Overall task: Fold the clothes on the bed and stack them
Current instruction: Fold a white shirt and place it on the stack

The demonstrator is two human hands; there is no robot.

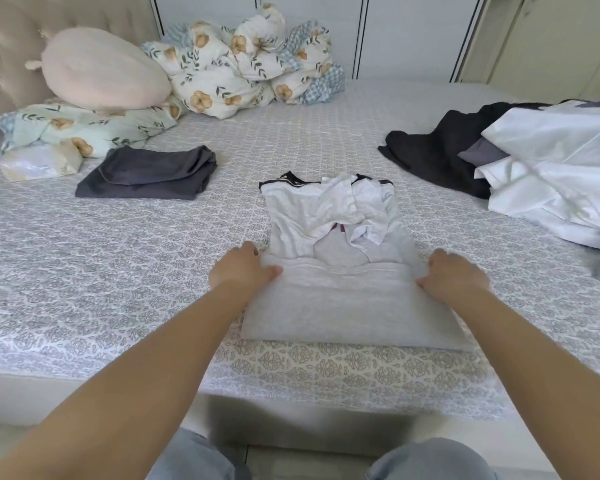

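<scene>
At the far left we see a pink round cushion (pixel 104 69) resting on a floral pillow (pixel 80 128), with a bundled floral duvet (pixel 250 64) heaped beside them near the headboard. In front of the pillow lies a folded dark grey garment (pixel 149 173) on the patterned bedsheet (pixel 84 271), well apart from our hands.

Our left hand (pixel 243 270) pinches the left end of the fold in a light grey garment (pixel 340 306), thumb on top of the cloth and the other fingers curled round the edge, partly hidden under it. The garment lies in the middle of the bed, between our 2 hands, its near part doubled over toward the far part, where a crumpled white collar area and black trim show. Our right hand (pixel 454 275) grips the right end of the same fold, thumb pressed on top and fingers curled at the edge.

At the far right, a heap of unfolded clothes (pixel 534 168), black, grey and white, sits on the sheet
</scene>
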